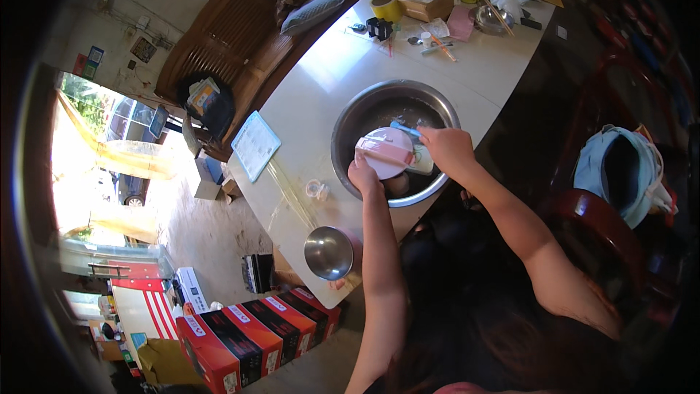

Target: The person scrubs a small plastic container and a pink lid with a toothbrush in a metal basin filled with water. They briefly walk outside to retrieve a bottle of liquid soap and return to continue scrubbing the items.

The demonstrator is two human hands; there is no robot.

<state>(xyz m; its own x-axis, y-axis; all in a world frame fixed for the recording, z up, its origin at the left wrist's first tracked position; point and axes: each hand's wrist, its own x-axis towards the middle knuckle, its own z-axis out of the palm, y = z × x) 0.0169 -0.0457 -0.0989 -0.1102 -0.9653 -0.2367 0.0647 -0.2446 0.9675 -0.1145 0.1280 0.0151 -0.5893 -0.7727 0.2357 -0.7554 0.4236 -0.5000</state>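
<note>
A wide stainless steel basin (342, 137) stands on the table, with some suds in its water. Over it, my left hand (363, 175) grips a round pink lid (387, 139) by its lower left edge. My right hand (449, 149) is closed around the handle of a small blue brush (406, 129), whose head lies at the lid's upper right edge. Behind the lid, on the right, a pale green-white item (422, 160) rests in the basin, partly hidden. Another rounded object (396, 183) shows below the lid; its kind is unclear.
On the pale table (306, 104) are a steel pot (329, 253), a small clear container (316, 189) and a blue-edged sheet (256, 145). Boxes (424, 3), yellow tape (386, 7) and a metal bowl (492, 19) crowd the far end. A red chair (596, 224) stands at right.
</note>
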